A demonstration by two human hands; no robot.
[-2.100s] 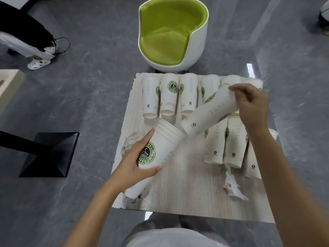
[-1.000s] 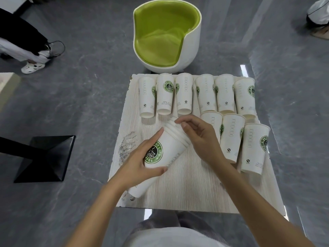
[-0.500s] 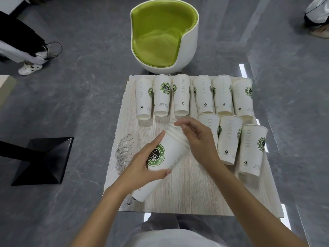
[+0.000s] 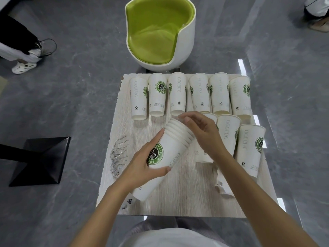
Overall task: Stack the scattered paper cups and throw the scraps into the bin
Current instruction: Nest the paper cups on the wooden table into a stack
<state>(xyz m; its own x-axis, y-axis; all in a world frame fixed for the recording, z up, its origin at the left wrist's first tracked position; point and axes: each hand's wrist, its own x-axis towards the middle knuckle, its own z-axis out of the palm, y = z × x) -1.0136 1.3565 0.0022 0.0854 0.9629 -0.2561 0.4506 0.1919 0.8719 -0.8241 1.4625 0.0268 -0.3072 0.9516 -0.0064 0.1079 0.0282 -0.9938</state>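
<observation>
White paper stack clasped mid-body by left hand above table middle, base near-left, mouth far-right; right hand curled over that mouth's rims, nearer to loose cups lying lengthwise just right

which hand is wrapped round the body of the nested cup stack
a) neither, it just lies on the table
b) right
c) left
c: the left hand grips the stack round its logo, lifted at a tilt, while the right hand curls over its rims.
</observation>
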